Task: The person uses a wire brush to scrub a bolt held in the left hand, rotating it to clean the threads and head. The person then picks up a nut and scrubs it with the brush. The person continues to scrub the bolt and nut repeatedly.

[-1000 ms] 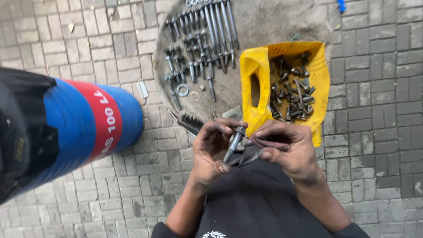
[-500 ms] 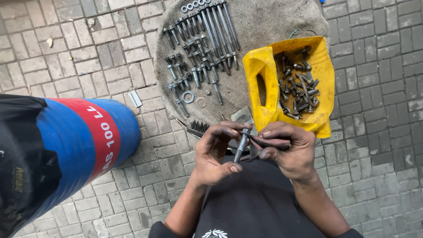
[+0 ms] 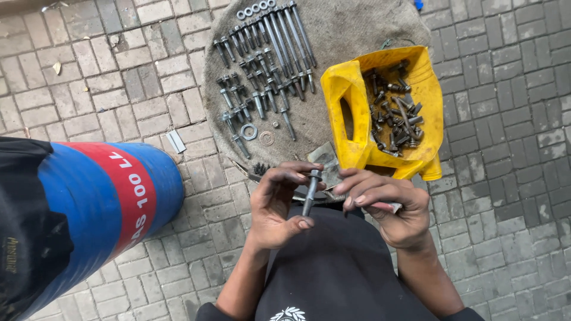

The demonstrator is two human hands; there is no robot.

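Observation:
My left hand (image 3: pixel 278 208) holds a long grey bolt (image 3: pixel 310 193) upright between thumb and fingers, head at the top. My right hand (image 3: pixel 389 209) is beside it, fingers bent toward the bolt's head and closed on a small grey piece (image 3: pixel 395 207) at the thumb; what it is I cannot tell. Both hands hover above my dark lap (image 3: pixel 345 267). Just beyond them, a round cloth-covered surface (image 3: pixel 339 30) carries rows of several bolts (image 3: pixel 262 77) and a few washers (image 3: pixel 248 131).
A cut-open yellow plastic jug (image 3: pixel 345 113) full of mixed dirty bolts lies on the cloth at the right. A blue drum with a red band (image 3: pixel 89 208) stands at my left. Grey brick paving (image 3: pixel 511 178) surrounds everything. A small metal piece (image 3: pixel 176 141) lies on the bricks.
The bolt has turned more upright in my left hand. My right hand's fingers have shifted toward the bolt's head. The view has moved slightly.

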